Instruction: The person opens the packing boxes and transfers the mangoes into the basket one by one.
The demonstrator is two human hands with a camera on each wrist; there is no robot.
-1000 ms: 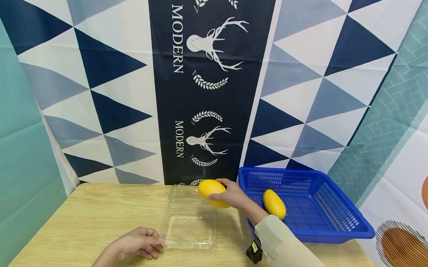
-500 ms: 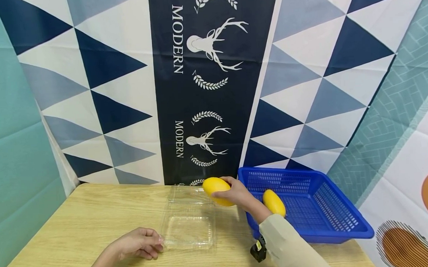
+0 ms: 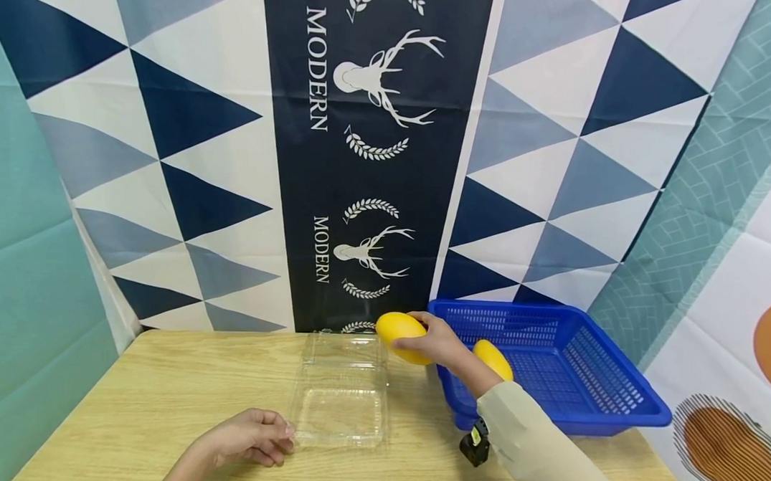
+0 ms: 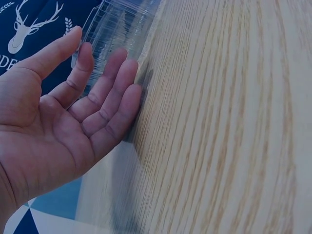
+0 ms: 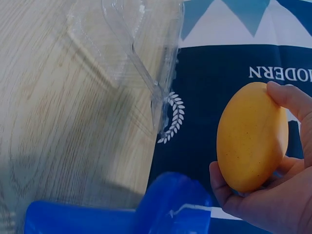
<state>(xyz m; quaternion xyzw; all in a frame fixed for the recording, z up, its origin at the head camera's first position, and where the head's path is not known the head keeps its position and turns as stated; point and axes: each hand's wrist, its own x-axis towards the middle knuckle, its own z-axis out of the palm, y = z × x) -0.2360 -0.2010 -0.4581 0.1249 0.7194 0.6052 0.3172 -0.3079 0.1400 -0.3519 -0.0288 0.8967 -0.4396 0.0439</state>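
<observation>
My right hand [image 3: 433,337] grips a yellow mango [image 3: 399,333], held up between the clear container and the blue basket. In the right wrist view the thumb lies at one end of the mango [image 5: 251,136] and fingers curl behind the other. A clear plastic clamshell container [image 3: 341,414] lies opened out on the table, its lid [image 3: 341,351] toward the wall. At its near left corner my left hand [image 3: 255,436] pinches the rim between thumb and index finger, the other fingers loosely bent, as the left wrist view shows. Another yellow mango [image 3: 492,360] lies in the basket, partly behind the right forearm.
The blue plastic basket [image 3: 616,425] stands at the table's right side. Patterned cloth [image 3: 363,162] hangs right behind the wooden table [image 3: 204,377]. A black device [image 3: 475,445] is strapped at the right wrist, below the sleeve.
My right hand has moved right and slightly up with the mango, away from over the container lid toward the basket. The left hand and container have stayed in place.
</observation>
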